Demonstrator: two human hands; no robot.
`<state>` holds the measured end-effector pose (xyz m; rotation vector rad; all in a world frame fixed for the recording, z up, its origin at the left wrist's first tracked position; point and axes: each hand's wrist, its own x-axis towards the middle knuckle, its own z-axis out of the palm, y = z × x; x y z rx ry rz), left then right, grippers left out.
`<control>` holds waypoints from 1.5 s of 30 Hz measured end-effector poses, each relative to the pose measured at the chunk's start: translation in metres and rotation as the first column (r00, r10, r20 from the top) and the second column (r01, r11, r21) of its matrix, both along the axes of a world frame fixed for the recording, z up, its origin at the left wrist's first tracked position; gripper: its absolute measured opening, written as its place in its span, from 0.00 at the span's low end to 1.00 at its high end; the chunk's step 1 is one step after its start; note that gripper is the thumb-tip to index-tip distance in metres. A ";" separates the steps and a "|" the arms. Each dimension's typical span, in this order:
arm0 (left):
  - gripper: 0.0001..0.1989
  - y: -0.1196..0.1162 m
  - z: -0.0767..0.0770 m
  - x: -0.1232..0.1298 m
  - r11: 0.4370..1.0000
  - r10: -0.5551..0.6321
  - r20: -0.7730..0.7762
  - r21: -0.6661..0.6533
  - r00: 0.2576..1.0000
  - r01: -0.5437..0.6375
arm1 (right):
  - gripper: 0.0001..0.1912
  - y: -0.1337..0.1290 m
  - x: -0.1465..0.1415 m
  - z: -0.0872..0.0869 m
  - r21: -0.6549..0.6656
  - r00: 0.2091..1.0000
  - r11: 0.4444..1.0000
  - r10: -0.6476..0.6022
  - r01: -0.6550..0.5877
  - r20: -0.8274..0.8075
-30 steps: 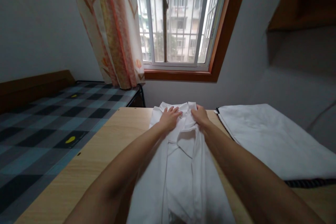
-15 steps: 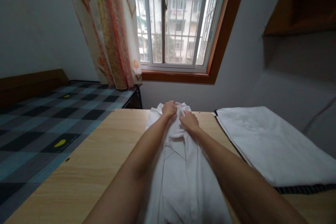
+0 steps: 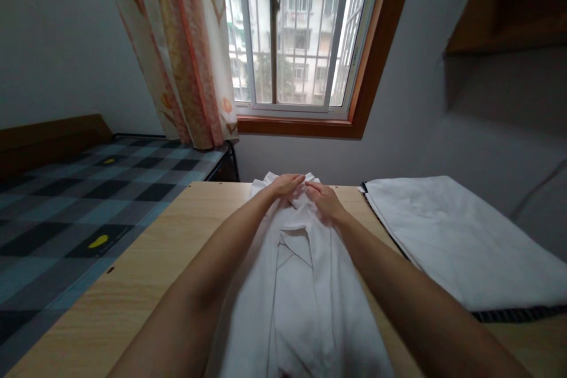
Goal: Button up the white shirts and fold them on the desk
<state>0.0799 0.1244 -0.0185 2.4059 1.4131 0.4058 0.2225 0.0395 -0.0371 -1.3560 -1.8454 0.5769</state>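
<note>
A white garment (image 3: 295, 289) with long seams lies lengthwise on the wooden table, running from the near edge of the view to the far end. Its far end is gathered into small folds. On that end rests my left hand (image 3: 289, 184), laid flat with the fingers stretched to the right. My right hand (image 3: 325, 198) lies on the cloth just beside it, fingers extended toward the left hand. The fingertips of both hands nearly meet over the fabric. Neither hand visibly grips the cloth. Both forearms reach along the sides of the garment.
The pale wooden table (image 3: 172, 242) bears a folded white cloth (image 3: 456, 242) with a dark edge on the right. To the left stands a bed (image 3: 133, 189) with a checked cover. Beyond the table are a curtain (image 3: 190, 71) and a barred window (image 3: 301, 41). A wooden shelf (image 3: 514, 29) hangs upper right.
My left hand has gone from curled fingers to flat, stretched ones, and has shifted slightly right. My right hand's fingers have straightened more on the cloth. The near part of the garment has spread left.
</note>
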 end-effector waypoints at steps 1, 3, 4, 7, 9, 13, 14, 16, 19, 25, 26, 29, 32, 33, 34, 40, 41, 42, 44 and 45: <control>0.22 -0.005 -0.006 -0.002 0.999 -0.032 -0.021 -0.012 0.999 0.032 | 0.21 -0.004 0.006 -0.006 0.029 0.996 0.999 0.022 -0.025 0.091; 0.25 -0.015 -0.021 -0.007 0.996 -0.087 -0.087 -0.007 0.992 0.087 | 0.23 -0.014 0.010 -0.019 0.032 0.943 0.994 0.087 -0.102 0.321; 0.27 -0.019 -0.028 -0.009 0.994 -0.110 -0.127 0.006 0.986 0.112 | 0.26 -0.020 0.010 -0.025 0.017 0.901 0.991 0.111 -0.130 0.420; 0.32 -0.027 -0.040 -0.012 0.985 -0.151 -0.235 0.043 0.960 0.165 | 0.34 -0.046 0.003 -0.036 -0.006 0.806 0.991 0.111 -0.131 0.581; 0.32 -0.027 -0.041 -0.012 0.985 -0.153 -0.266 0.031 0.952 0.167 | 0.37 -0.073 -0.001 -0.035 -0.032 0.789 0.989 0.137 -0.147 0.599; 0.32 -0.025 -0.037 -0.012 0.985 -0.158 -0.293 0.024 0.943 0.172 | 0.41 -0.147 0.000 -0.026 -0.078 0.760 0.940 0.317 -0.333 0.567; 0.33 -0.025 -0.037 -0.012 0.984 -0.157 -0.295 0.033 0.943 0.174 | 0.42 -0.167 0.001 -0.025 -0.095 0.745 0.916 0.374 -0.389 0.553; 0.35 -0.029 -0.037 -0.011 0.985 -0.124 -0.291 0.081 0.949 0.153 | 0.43 -0.201 0.001 -0.023 -0.126 0.719 0.872 0.464 -0.472 0.517; 0.37 -0.039 -0.034 -0.010 0.964 0.026 -0.225 0.263 0.974 0.035 | 0.44 -0.231 0.000 -0.021 -0.143 0.724 0.855 0.501 -0.498 0.474; 0.27 -0.091 -0.015 -0.022 0.954 0.098 -0.118 0.294 0.988 -0.059 | 0.37 -0.240 -0.007 -0.018 -0.087 0.801 0.910 0.400 -0.406 0.446; 0.26 -0.105 -0.013 -0.028 0.965 0.018 -0.141 0.261 0.990 0.020 | 0.34 -0.240 -0.008 -0.019 -0.068 0.816 0.918 0.380 -0.391 0.436; 0.26 -0.147 -0.015 -0.046 0.946 -0.269 -0.234 0.120 0.934 0.302 | 0.25 -0.239 -0.009 -0.022 0.012 0.887 0.944 0.306 -0.330 0.346; 0.30 -0.176 -0.024 -0.057 0.934 -0.320 -0.297 0.060 0.900 0.352 | 0.19 -0.239 -0.006 -0.024 0.084 0.951 0.954 0.275 -0.288 0.142; 0.31 -0.181 -0.027 -0.058 0.944 -0.286 -0.310 0.072 0.907 0.322 | 0.18 -0.240 -0.003 -0.023 0.095 0.957 0.954 0.279 -0.286 0.077; 0.32 -0.184 -0.029 -0.058 0.953 -0.247 -0.322 0.090 0.914 0.289 | 0.18 -0.243 0.001 -0.023 0.101 0.958 0.952 0.286 -0.288 0.032; 0.29 -0.192 -0.025 -0.051 0.962 -0.058 -0.338 0.232 0.939 0.143 | 0.24 -0.280 0.050 -0.029 0.117 0.953 0.958 0.238 -0.263 0.189; 0.25 -0.196 -0.021 -0.051 0.950 -0.035 -0.324 0.284 0.945 0.132 | 0.25 -0.288 0.060 -0.030 0.122 0.950 0.961 0.218 -0.249 0.225; 0.22 -0.200 -0.017 -0.051 0.931 -0.032 -0.311 0.336 0.950 0.141 | 0.26 -0.295 0.069 -0.032 0.130 0.945 0.962 0.202 -0.242 0.258; 0.16 -0.213 -0.009 -0.051 0.881 -0.116 -0.315 0.405 0.942 0.244 | 0.26 -0.309 0.082 -0.033 0.166 0.931 0.956 0.182 -0.243 0.317; 0.16 -0.221 -0.005 -0.049 0.846 -0.194 -0.336 0.419 0.922 0.331 | 0.25 -0.315 0.085 -0.032 0.194 0.922 0.947 0.179 -0.256 0.344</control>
